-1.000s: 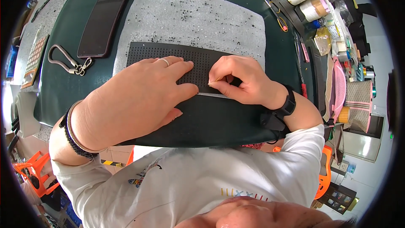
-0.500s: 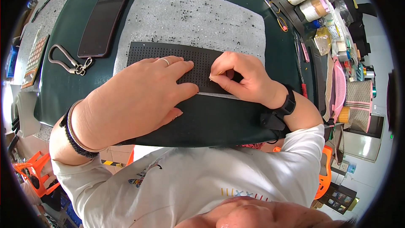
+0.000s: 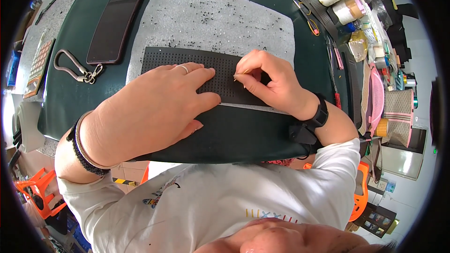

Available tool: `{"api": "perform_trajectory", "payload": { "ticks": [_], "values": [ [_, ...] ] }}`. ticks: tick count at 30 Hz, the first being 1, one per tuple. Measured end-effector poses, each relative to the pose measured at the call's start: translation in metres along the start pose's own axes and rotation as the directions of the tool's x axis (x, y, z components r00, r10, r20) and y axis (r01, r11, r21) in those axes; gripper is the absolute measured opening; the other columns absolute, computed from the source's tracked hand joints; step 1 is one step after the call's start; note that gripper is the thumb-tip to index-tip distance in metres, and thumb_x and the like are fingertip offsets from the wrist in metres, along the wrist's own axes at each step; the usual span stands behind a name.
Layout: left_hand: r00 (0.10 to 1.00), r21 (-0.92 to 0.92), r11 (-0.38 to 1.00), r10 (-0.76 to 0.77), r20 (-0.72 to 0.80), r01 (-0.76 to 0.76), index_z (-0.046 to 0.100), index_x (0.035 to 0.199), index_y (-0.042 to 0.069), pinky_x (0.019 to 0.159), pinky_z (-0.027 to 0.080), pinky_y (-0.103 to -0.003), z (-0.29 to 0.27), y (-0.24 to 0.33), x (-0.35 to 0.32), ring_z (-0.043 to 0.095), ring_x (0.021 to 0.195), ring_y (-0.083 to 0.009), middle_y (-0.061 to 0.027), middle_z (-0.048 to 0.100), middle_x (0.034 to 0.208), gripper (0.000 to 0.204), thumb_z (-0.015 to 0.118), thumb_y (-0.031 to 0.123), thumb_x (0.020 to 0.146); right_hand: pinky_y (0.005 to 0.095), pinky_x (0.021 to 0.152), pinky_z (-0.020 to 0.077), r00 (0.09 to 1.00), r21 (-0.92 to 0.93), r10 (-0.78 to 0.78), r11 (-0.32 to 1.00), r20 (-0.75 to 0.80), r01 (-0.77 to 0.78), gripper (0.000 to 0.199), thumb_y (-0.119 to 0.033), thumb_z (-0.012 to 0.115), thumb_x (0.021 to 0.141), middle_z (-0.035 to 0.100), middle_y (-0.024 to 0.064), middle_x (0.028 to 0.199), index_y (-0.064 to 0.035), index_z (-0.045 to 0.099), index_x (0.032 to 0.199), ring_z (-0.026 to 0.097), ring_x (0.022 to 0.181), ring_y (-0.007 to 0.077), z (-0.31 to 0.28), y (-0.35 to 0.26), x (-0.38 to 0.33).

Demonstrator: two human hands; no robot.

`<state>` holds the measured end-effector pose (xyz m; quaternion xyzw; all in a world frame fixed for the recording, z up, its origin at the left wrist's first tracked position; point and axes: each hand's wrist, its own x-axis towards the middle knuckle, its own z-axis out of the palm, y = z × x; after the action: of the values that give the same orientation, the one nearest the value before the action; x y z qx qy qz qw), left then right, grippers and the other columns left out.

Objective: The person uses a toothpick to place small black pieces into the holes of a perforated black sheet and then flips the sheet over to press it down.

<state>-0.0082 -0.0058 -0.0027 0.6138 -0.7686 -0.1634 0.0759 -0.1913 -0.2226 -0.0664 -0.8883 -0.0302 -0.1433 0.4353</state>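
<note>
Left hand (image 3: 152, 100) spread palm down, right hand (image 3: 271, 80) bent in a pinch, underside seemingly curled

Can't identify sliver (image 3: 246, 71) pinched in right hand (image 3: 274, 79) (too small). Can't see near-left corner of perforated strip (image 3: 225, 82), under left hand (image 3: 159, 96), or far edge of desk (image 3: 253, 136), cropped.

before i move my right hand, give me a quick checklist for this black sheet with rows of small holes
1. Black flat sheet with rows of small holes steadied: ok, left hand rests on it.
2. Thin yellowish item gripped: ok, pinched in right hand.
3. Its tip seated in a hole: cannot tell, too small.
4. White foam mat free of loose black bits: not ok, they're scattered across it.
5. Black rectangular smartphone clear of both hands: ok.
</note>
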Motion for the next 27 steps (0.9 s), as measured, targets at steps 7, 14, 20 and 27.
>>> {"api": "perform_trajectory", "payload": {
  "ticks": [7, 14, 20, 27],
  "values": [
    [1.000, -0.013, 1.000, -0.009, 0.029, 0.010, 0.067, 0.130, 0.012, 0.110, 0.049, -0.045, -0.0026, 0.0006, 0.0011, 0.055, 0.135, -0.0361, -0.0180, 0.055, 0.148, 0.049, 0.080, 0.018, 0.084, 0.0242, 0.066, 0.0487, 1.000, -0.046, -0.017, 0.999, -0.005, 0.017, 0.016, 0.001, 0.072, 0.097, 0.069, 0.0065, 0.099, -0.0055, 0.059, 0.104, 0.059, 0.074, 0.0101, -0.0013, 0.0024, 0.0016],
    [1.000, 0.007, 1.000, 0.010, -0.008, -0.010, 0.067, 0.130, 0.011, 0.110, 0.049, -0.045, 0.0004, -0.0003, -0.0003, 0.056, 0.135, -0.0363, -0.0181, 0.055, 0.148, 0.049, 0.081, 0.018, 0.083, 0.0230, 0.067, 0.0491, 0.999, -0.029, 0.023, 0.999, -0.042, -0.024, 0.015, 0.001, 0.072, 0.098, 0.069, 0.0060, 0.100, -0.0053, 0.059, 0.103, 0.059, 0.075, 0.0077, -0.0004, 0.0032, 0.0027],
    [1.000, 0.018, 1.000, 0.017, -0.014, -0.016, 0.067, 0.129, 0.011, 0.109, 0.050, -0.045, 0.0005, -0.0001, 0.0002, 0.057, 0.134, -0.0361, -0.0180, 0.056, 0.147, 0.049, 0.081, 0.018, 0.083, 0.0225, 0.067, 0.0491, 0.997, -0.048, 0.044, 0.998, -0.057, -0.047, 0.015, 0.000, 0.072, 0.098, 0.069, 0.0064, 0.100, -0.0050, 0.059, 0.103, 0.060, 0.075, 0.0076, -0.0011, 0.0027, 0.0038],
    [1.000, 0.018, 1.000, 0.022, -0.022, -0.022, 0.066, 0.129, 0.011, 0.109, 0.050, -0.045, 0.0007, -0.0006, 0.0002, 0.057, 0.133, -0.0361, -0.0179, 0.056, 0.147, 0.049, 0.081, 0.018, 0.083, 0.0222, 0.067, 0.0490, 0.999, -0.062, 0.043, 0.997, -0.025, -0.044, 0.015, 0.000, 0.072, 0.098, 0.069, 0.0053, 0.101, -0.0059, 0.059, 0.104, 0.059, 0.075, 0.0072, -0.0012, 0.0031, 0.0037]
  ]
}}
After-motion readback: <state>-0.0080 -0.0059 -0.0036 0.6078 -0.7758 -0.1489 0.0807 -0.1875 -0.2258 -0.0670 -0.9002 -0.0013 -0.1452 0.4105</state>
